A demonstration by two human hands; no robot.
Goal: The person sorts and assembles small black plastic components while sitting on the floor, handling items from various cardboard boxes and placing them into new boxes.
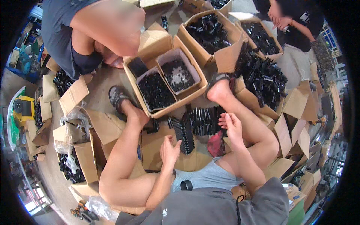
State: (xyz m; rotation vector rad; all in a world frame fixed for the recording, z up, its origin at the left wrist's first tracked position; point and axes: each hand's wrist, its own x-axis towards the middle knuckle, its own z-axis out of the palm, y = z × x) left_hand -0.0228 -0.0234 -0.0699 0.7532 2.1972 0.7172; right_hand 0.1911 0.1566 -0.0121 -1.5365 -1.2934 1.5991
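My left hand [170, 150] is raised in front of my lap, its fingers curled in and the thumb sticking out. What it holds, if anything, is hidden. Close by lies a row of black ridged plastic parts [185, 135] on flattened cardboard [153, 145]. To the right my right hand [231, 126] hovers above my knee, fingers loosely bent and apart, with nothing visible in them. Beyond it lies a block of black plastic parts [204, 120] set side by side. A red cloth-like bundle [216, 144] rests below them.
Between my feet stands a carton [171, 110] with inner bins of small black pieces. Cartons of black parts [208, 32] stand behind it, and a heap of them [260, 77] is at right. One person [71, 37] crouches at far left; another person's hands [278, 21] show at far right.
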